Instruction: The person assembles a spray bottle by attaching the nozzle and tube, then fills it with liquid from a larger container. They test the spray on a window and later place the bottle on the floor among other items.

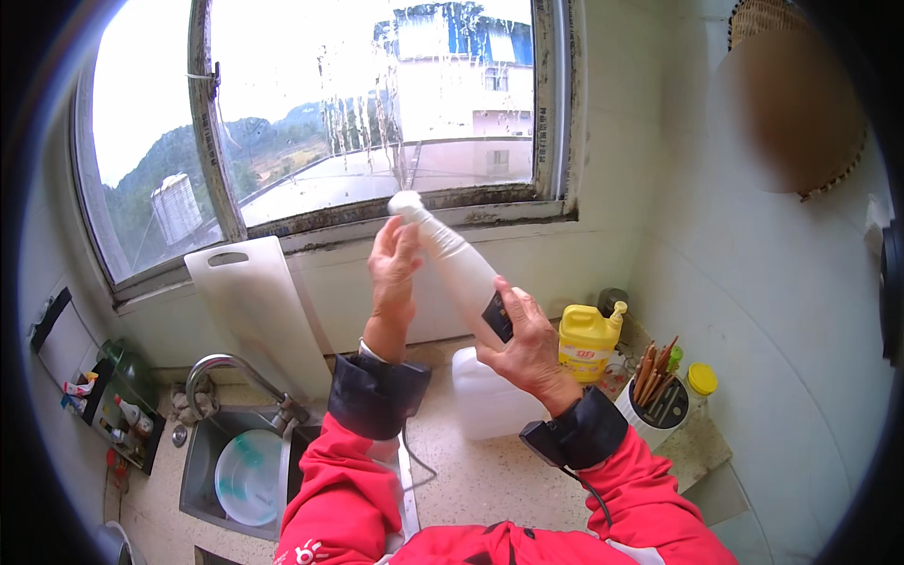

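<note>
My right hand wraps round the lower body of a tall, pale, translucent bottle with a dark label. The bottle is lifted in front of the window and leans, its white top up and to the left. Close by the neck, just below that top, is my left hand, fingers pointing upward and somewhat apart; whether they touch the bottle cannot be made out. Under my right hand a whitish translucent plastic jug stands on the counter, partly hidden by that hand and wrist.
A sink holding a pale round basin lies left, with a curved faucet. A white cutting board leans below the window. Right are a yellow pump jug, a chopstick holder and a yellow-lidded jar.
</note>
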Demonstrator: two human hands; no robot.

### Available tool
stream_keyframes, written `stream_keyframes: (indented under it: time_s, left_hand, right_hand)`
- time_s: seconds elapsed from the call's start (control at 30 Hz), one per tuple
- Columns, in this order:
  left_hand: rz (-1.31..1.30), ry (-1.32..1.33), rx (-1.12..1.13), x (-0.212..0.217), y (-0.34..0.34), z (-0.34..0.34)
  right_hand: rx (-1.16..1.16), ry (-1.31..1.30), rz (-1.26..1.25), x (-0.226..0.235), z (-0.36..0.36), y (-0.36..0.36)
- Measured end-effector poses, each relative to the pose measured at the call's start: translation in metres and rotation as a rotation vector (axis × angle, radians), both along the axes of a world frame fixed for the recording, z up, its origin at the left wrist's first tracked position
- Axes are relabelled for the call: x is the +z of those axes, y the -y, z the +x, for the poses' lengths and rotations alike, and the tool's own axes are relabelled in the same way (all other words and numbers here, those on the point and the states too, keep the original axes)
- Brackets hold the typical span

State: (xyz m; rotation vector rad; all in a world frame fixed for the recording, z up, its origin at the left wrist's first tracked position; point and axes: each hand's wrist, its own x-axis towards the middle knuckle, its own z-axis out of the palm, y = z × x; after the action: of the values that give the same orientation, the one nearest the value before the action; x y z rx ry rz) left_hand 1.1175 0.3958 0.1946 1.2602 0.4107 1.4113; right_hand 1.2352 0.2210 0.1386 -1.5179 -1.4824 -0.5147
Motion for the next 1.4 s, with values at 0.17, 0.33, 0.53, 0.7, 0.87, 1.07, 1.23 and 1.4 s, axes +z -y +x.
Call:
stream_keyframes:
  time_s: [0.17,0.33,0.53,0.7,0.87,1.07,1.23,1.4]
  left_hand:
    - [0.036,0.048,-0.150,0.012,-0.020,-0.015]
    - [-0.001,0.297,-0.645,-0.002,-0.019,-0.022]
    - [-0.054,0.629,-1.209,-0.020,-0.009,-0.010]
    - [-0.082,0.339,-0.600,-0.023,-0.011,-0.005]
    - [0.175,0.138,-0.217,-0.038,0.002,0.005]
    - [0.105,0.232,-0.322,-0.032,0.003,0.001]
    - [0.086,0.308,-0.647,-0.023,0.007,-0.003]
    - [-0.024,0.168,-0.731,-0.035,0.022,0.002]
  right_hand:
    - [0.183,-0.061,-0.051,-0.004,0.000,0.004]
    - [0.869,-0.952,-0.412,-0.005,0.006,0.014]
    - [1.245,-1.229,-0.625,-0.013,0.013,0.020]
    - [0.771,-0.918,-0.379,-0.018,0.012,0.014]
    - [0.272,-0.314,-0.287,-0.020,0.005,0.018]
    - [0.542,-0.591,-0.371,-0.023,0.007,0.025]
    - [0.916,-1.038,-0.407,-0.027,0.006,0.027]
    - [0.617,-0.779,-0.241,-0.037,-0.006,0.024]
